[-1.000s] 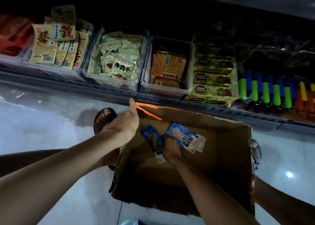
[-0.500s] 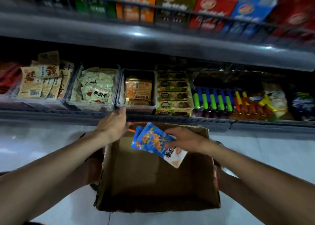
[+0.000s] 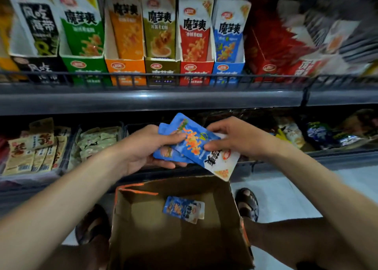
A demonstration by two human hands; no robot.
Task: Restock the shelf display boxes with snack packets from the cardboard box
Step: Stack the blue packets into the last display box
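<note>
**Above the cardboard box: packet stack held below and left of its display box**

1. Locate the blue packets (image 3: 192,145). A small fanned stack sits in mid-air between your hands, in front of the lower shelf and over the open cardboard box (image 3: 131,235). Its long axis runs diagonally: the blue ends point up and to the left, and the white printed end points down and to the right.

2. Check the grip. Your left hand (image 3: 147,149) clasps the stack, thumb across the printed face and fingers curled beneath. Your right hand (image 3: 235,138) pinches the right edge of the top packet between thumb and fingertips. Both hands have hold of the packets.

3. Note the target. The matching blue display box (image 3: 228,71) stands on the upper shelf (image 3: 143,100), above the grip and a little to the right, just beside the red display box (image 3: 195,71). Its packets stand upright with the white end on top.

4. Judge the move. Your right hand is the nearer one to the blue display box. The stack will likely need turning so that its long axis stands vertical and the white end leads upward before it goes in.

5. Account for remaining stock. One loose packet (image 3: 184,208) lies flat on the floor of the cardboard box, well apart from both hands.
</note>
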